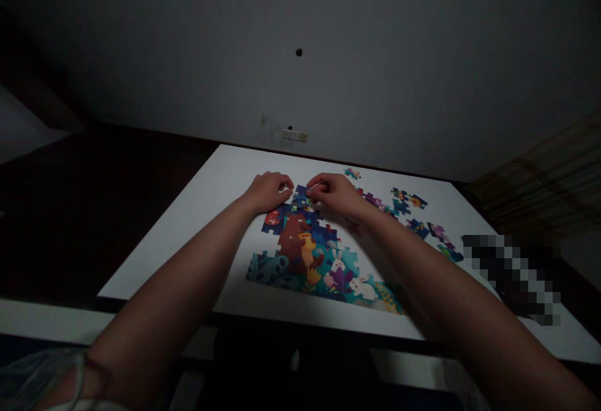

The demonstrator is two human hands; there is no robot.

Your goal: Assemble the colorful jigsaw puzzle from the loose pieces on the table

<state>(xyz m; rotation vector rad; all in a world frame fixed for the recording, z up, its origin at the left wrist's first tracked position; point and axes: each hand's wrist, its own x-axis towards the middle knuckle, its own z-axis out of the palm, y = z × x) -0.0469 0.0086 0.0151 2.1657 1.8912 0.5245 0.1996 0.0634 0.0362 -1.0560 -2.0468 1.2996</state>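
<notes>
Under the left grip point(268, 190), curled with nothing visible in it, lies the joined puzzle section point(300, 254), its bear point(293, 242) and rabbit point(337, 265) already formed. The right grip point(327, 192), pinched nearly shut, appears to hold a small blue piece point(303, 197) at that section's top edge. Right of this grip, loose pieces point(408, 204) remain scattered across the counter point(211, 210).

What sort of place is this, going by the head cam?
Probably a dim indoor room, likely domestic, though I can't be sure. A jigsaw puzzle lies on a white board on a dark table, against a plain grey wall with a small wall fitting.
</notes>
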